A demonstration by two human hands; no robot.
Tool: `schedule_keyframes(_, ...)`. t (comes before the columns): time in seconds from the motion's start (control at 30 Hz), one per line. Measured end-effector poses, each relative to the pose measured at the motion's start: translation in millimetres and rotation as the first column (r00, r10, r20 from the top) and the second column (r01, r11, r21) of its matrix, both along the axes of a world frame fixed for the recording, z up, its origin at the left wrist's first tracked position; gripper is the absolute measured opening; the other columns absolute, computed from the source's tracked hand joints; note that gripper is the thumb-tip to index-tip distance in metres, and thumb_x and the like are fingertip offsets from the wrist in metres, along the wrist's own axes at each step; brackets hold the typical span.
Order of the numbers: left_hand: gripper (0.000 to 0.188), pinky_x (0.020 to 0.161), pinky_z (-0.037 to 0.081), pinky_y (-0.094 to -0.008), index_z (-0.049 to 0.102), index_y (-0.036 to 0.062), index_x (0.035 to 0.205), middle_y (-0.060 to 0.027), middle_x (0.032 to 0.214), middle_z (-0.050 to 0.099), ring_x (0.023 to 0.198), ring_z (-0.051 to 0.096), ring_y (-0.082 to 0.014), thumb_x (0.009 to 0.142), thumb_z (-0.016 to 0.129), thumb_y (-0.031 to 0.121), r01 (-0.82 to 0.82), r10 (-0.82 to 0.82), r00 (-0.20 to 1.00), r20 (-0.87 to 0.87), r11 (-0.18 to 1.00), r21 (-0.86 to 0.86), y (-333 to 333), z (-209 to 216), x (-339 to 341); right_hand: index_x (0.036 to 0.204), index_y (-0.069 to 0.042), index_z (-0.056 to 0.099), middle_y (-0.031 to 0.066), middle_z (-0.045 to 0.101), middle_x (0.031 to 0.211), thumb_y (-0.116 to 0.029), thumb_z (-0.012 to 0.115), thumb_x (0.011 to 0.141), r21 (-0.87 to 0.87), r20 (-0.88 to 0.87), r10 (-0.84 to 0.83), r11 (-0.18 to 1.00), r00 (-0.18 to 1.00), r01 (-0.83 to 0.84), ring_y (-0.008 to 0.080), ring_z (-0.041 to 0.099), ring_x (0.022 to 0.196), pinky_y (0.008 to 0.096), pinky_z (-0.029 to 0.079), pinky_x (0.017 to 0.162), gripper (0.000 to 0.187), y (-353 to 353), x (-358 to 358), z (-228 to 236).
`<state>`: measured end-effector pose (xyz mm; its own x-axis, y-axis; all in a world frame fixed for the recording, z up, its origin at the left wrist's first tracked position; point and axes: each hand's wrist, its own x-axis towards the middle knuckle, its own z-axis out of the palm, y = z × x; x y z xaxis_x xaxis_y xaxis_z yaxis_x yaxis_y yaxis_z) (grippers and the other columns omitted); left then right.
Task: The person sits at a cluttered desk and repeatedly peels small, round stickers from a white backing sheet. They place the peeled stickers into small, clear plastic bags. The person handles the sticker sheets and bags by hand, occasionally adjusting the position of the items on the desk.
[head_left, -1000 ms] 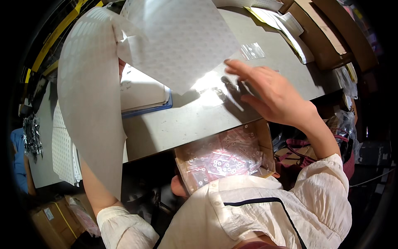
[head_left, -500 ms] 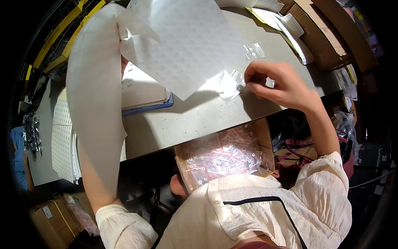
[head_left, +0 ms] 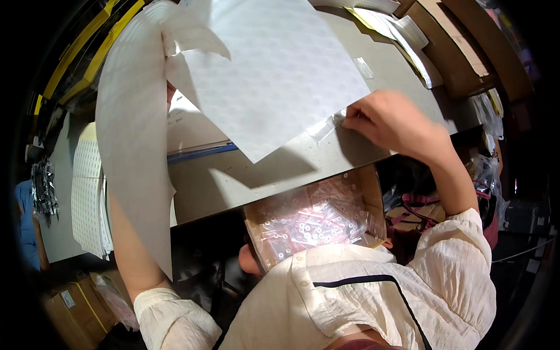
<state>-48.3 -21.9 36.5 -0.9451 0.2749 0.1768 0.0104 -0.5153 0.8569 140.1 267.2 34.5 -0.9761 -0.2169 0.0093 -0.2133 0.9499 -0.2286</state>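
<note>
Head cam: biggest change from half a second ago is the large, thin white paper sheet point(head_left: 262, 76). It's come further over to the right and closer to the body, so its pointed lower corner hangs lower and more of the blue-edged flat board point(head_left: 202, 153) with papers on it is covered. The flat clear plastic bag point(head_left: 363, 68) higher up the grey tabletop point(head_left: 198, 198) is mostly hidden now too, just one end poking out past the sheet.

The right hand point(head_left: 385, 119) is a bit blurry, but the fingers are curled in, and thumb and fingertips look pinched on the right end of a small, shiny clear plastic bag point(head_left: 321, 130). That bag reaches out left of the fingertips, near the table's front edge, its upper side tucked by the sheet's right-hand edge.

Left hand point(head_left: 170, 95) is mostly behind the long, curled white paper flap point(head_left: 134, 146), only a sliver of it showing, so I can't tell how those fingers are set. Below the table, the open brown cardboard box point(head_left: 375, 192) full of clear bags with little white rings looks the same as before.
</note>
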Motion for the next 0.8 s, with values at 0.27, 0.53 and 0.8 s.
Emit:
schedule_keyframes(0.27,0.024,0.079,0.056,-0.027,0.072,-0.0032,0.106,-0.0076,0.098,0.074,0.087,0.069,-0.012,0.096,0.068,0.018,0.023,-0.023,0.999,0.024,1.0,-0.003,3.9,-9.9,-1.7,0.091,-0.001,0.07,0.0032,0.066,0.076,-0.033,0.077,0.091,-0.459,0.279,-0.15,0.847,0.948,0.269,0.0128,0.061,0.069,0.0315,0.05,0.064,0.033,55.2,-16.5,14.1)
schedule_keyframes(0.53,0.024,0.079,0.056,-0.0272,0.072,-0.0032,0.107,-0.0077,0.098,0.074,0.088,0.069,-0.0121,0.096,0.068,0.018,0.029,-0.029,0.999,0.028,1.0,0.003,5.0,-9.2,-1.9,0.149,-0.004,0.05,0.0165,0.047,0.156,-0.045,0.056,0.105,-0.416,-0.144,-0.137,0.907,0.98,0.066,0.0332,0.037,0.149,0.0419,0.025,0.123,0.061,90.3,-22.5,-56.1)
schedule_keyframes(0.8,0.025,0.08,0.056,-0.0275,0.072,-0.0031,0.107,-0.0078,0.098,0.074,0.088,0.069,-0.0122,0.096,0.068,0.019,0.083,-0.083,0.996,0.016,0.997,-0.009,14.0,-18.7,-6.4,0.15,-0.008,0.051,0.0195,0.043,0.158,-0.061,0.05,0.1,-0.191,-0.156,0.307,0.923,0.939,-0.334,0.0389,0.032,0.15,0.0527,0.02,0.124,0.072,21.9,-7.2,-55.8)
